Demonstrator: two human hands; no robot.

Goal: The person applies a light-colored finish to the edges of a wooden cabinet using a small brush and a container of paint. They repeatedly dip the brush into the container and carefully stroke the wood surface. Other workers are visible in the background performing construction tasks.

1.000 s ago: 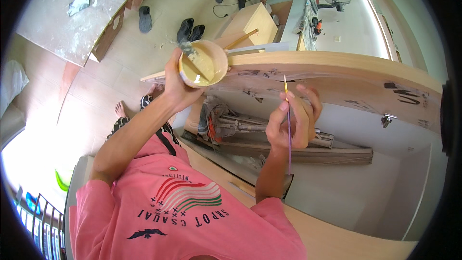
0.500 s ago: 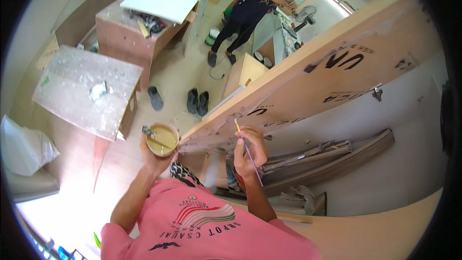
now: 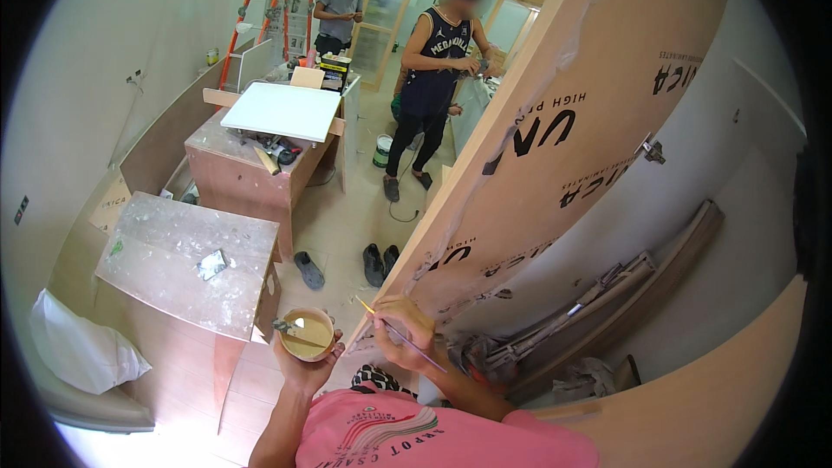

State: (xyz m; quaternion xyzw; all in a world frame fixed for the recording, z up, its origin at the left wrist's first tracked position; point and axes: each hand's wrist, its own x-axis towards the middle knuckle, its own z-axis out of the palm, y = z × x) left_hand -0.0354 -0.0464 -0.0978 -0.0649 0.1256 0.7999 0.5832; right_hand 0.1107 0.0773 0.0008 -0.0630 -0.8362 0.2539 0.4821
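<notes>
- Two forearms reached up from the lower edge, head view.
- Left hand (image 3: 303, 373) cupped the near side of a tub (image 3: 309, 358) of cream paste, fingers curled round it; flat tool (image 3: 282, 326) stood in the paste.
- Right hand (image 3: 407, 329) was just right of the tub, thumb and fingers pinching a thin brush (image 3: 427, 357), tip up-left.
- Tub sat by the wooden panel's (image 3: 537, 182) near end.
- Versus half a second earlier: brush tip had moved closer to the tub; second co-worker (image 3: 338, 9) had come into view.
</notes>
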